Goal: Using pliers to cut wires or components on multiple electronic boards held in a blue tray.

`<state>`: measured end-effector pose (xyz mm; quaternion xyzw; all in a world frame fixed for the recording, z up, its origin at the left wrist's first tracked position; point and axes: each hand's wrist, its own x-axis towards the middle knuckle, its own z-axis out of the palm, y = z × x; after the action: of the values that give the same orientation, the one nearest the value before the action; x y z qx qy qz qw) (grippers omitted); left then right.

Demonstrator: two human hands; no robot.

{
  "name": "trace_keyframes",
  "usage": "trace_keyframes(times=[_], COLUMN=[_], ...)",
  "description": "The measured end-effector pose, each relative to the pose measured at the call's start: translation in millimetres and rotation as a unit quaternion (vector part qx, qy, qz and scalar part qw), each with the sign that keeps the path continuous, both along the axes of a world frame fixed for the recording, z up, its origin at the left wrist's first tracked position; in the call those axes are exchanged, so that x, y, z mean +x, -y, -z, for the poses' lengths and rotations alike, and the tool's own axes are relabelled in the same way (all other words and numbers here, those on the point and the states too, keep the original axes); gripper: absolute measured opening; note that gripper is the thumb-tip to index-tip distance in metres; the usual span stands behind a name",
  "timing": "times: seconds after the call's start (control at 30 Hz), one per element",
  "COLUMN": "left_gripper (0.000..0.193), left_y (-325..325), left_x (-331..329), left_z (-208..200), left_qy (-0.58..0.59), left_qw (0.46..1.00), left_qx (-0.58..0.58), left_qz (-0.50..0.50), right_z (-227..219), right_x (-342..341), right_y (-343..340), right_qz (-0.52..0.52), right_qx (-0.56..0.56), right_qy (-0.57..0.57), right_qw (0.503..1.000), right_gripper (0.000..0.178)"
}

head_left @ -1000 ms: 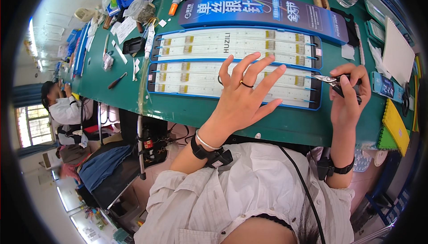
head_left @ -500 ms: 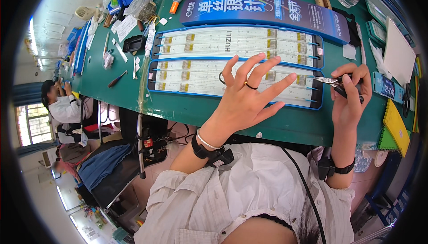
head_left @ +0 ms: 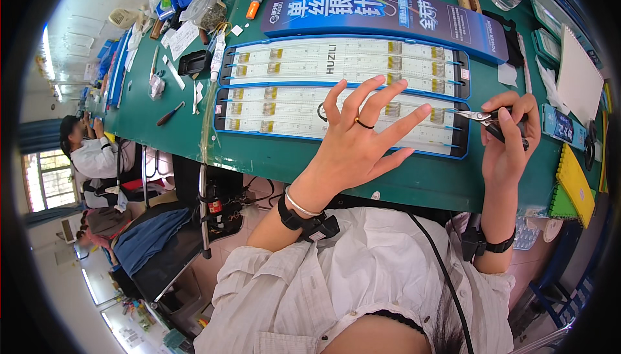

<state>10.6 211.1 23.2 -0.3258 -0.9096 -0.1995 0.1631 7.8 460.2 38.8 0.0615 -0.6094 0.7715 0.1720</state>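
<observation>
A long, flat fishing-rig case [head_left: 304, 86] with blue edges lies unfolded before me in two white panels. Thin lines run lengthwise across both panels, with small yellowish bundles of rigs at their ends. Over the near panel, right of centre, my left hand [head_left: 359, 131] is spread with its fingers apart, holding nothing. At the case's right end, my right hand [head_left: 511, 131] grips small pliers [head_left: 479, 116] with silver jaws and black handles. Their tips point left at the near panel's dark end strip, by the line ends. Whether a line is between the jaws is too small to tell.
Behind the case lies a long blue printed box [head_left: 381, 18]. Left of it are a black tray [head_left: 194, 63], a white tube [head_left: 218, 56] and an orange-capped bottle [head_left: 254, 6]. To the right are a notepad [head_left: 579, 76], black scissors [head_left: 590, 144] and a yellow pad [head_left: 574, 182].
My left hand stays in place. The fingers of my right hand shift very slightly around the pliers' handles, while the tips keep nearly the same spot.
</observation>
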Motion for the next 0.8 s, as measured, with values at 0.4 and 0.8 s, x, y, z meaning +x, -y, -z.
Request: trace_keyframes(times=[0.4, 0.8], left_gripper=[0.071, 0.057], left_y=[-1, -2], left_x=[0, 0], left_z=[0, -9], left_qy=[0.006, 0.048], left_qw=[1.0, 0.998], left_qx=[-0.011, -0.036], left_qz=[-0.012, 0.008], right_z=[1, -4], right_x=[0, 4], right_y=[1, -1], right_qz=[0.008, -0.011], right_qx=[0.007, 0.142], right_qy=[-0.007, 0.002], right_qw=[1.0, 0.99], right_gripper=[0.02, 0.021])
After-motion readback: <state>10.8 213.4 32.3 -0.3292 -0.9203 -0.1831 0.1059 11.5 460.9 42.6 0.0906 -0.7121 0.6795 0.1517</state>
